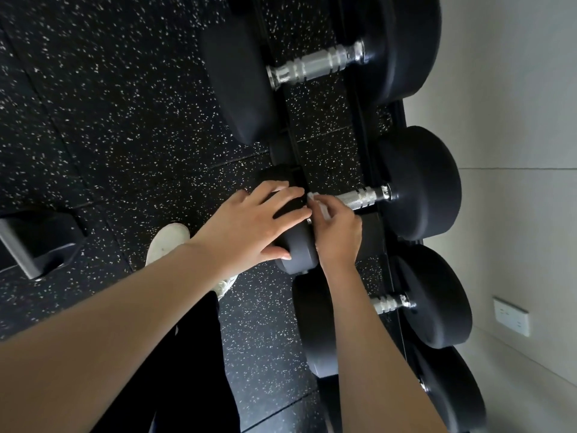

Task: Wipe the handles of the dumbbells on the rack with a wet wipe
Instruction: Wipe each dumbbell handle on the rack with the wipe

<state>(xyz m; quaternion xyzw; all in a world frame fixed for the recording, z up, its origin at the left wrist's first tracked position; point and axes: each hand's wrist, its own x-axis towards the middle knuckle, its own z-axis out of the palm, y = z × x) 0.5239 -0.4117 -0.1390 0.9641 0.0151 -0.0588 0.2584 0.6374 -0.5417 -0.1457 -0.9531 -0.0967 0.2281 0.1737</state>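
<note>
The left hand (249, 226) lies flat and spread on the near black head of the middle dumbbell (418, 185), gripping nothing. The right hand (335, 232) pinches a crumpled white wet wipe (318, 204) against the near end of that dumbbell's knurled steel handle (363, 198) — fingers curled round it. The black rack (371, 232) holds a bigger dumbbell (315, 64) above and another dumbbell (434, 301) below (its handle partly behind the forearm). A white shoe (167, 242) stands on the speckled rubber floor (109, 120).

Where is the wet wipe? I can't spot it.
In the head view, the wet wipe is in the right hand, at the middle dumbbell's handle.
</note>
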